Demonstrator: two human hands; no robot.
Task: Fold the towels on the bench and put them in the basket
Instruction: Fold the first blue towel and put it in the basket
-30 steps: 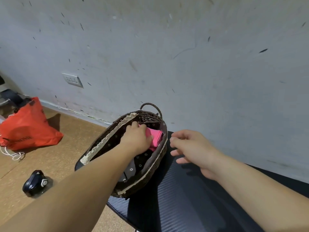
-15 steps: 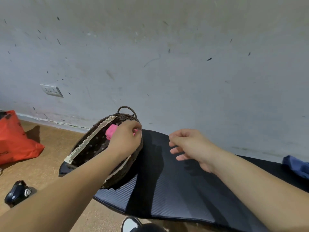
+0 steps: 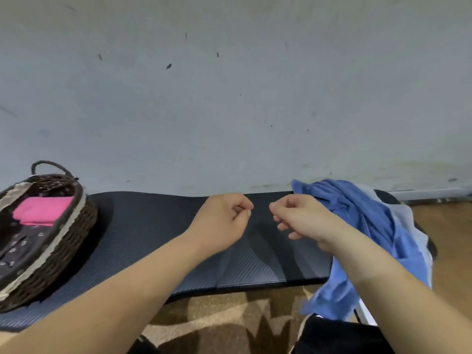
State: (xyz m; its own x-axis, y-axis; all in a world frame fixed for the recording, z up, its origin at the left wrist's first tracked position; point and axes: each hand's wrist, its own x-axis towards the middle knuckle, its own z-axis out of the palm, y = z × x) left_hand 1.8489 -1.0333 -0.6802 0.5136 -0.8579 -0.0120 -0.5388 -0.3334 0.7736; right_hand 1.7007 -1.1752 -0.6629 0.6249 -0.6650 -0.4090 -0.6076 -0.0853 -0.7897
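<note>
A dark wicker basket (image 3: 76,226) with a lace-trimmed lining stands on the left end of the black padded bench (image 3: 153,226). A folded pink towel (image 3: 42,210) lies inside it. A crumpled blue towel (image 3: 362,226) is heaped on the bench's right end and hangs over the front edge, with a paler grey-blue cloth (image 3: 406,215) under it. My left hand (image 3: 224,221) hovers over the middle of the bench, fingers curled, holding nothing. My right hand (image 3: 298,215) is beside it, loosely curled and empty, just left of the blue towel.
A grey scuffed wall (image 3: 229,98) runs right behind the bench. Brown patterned floor (image 3: 229,315) shows in front of the bench. A dark shape, partly cut off, sits at the bottom right (image 3: 332,335).
My left hand let go of the pink towel in the basket and came to the middle of the bench. The view swung right, bringing the blue towel heap into sight.
</note>
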